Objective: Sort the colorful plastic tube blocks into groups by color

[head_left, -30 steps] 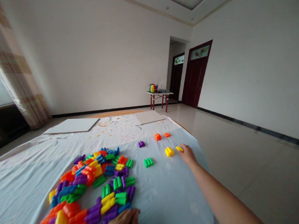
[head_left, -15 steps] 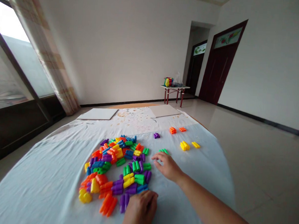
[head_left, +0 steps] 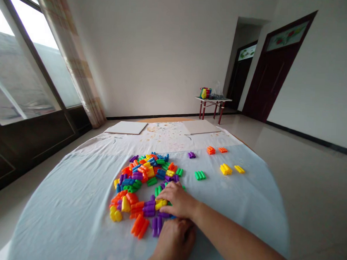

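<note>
A heap of small plastic blocks in orange, yellow, green, blue and purple lies on a pale cloth-covered table. My right hand rests on the heap's near right edge, fingers curled over a yellow block. My left hand lies palm down on the cloth just below it, fingers bent, beside purple blocks. Set apart to the right are a purple block, a green one, two orange ones and two yellow ones.
Two white boards lie at the table's far side on a stained cloth. A small red-legged side table with coloured items stands by dark doors. A window and curtain fill the left. Tiled floor lies to the right.
My right hand drew back from the far yellow blocks at the table's right edge to the near side of the heap. The view swung left and down.
</note>
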